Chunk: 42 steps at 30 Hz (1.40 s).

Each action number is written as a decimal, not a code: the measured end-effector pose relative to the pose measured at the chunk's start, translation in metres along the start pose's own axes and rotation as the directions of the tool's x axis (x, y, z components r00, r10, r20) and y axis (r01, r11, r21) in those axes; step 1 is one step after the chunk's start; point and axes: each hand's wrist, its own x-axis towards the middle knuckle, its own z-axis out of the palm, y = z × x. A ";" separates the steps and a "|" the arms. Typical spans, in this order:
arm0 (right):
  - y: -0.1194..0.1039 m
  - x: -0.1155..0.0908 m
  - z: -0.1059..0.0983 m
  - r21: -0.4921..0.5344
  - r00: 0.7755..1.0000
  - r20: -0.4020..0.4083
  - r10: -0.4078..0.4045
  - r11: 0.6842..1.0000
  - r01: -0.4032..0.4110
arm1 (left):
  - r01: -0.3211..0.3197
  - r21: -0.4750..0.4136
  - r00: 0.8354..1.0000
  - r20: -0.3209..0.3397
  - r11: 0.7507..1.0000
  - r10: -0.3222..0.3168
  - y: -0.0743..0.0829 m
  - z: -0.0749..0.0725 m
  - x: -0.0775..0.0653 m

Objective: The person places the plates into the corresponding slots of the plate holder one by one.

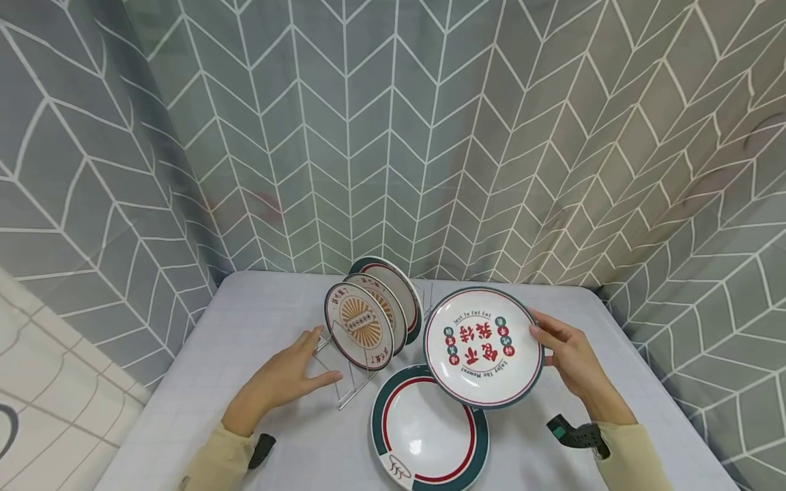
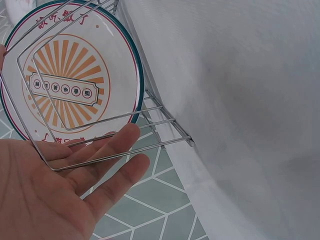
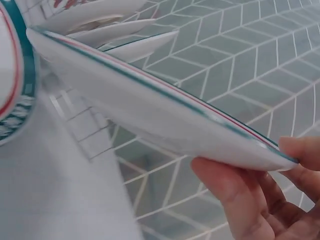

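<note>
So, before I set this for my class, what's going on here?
A person's right hand holds a white plate with red lettering by its edge, raised and tilted. The left hand is at a wire rack where three plates stand on edge. A plate with a wide green rim lies flat on the table, partly hidden by the raised one in the head view.

The table (image 1: 264, 307) leaves passing room far left; racked plates (image 1: 362, 327) bar the middle, a raised plate (image 1: 485, 348) to their right.
</note>
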 end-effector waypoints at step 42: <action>-0.090 0.116 0.142 -0.375 0.938 0.129 -0.323 0.860 0.348 | -0.019 -0.005 1.000 -0.013 1.000 0.019 0.002 -0.002 -0.001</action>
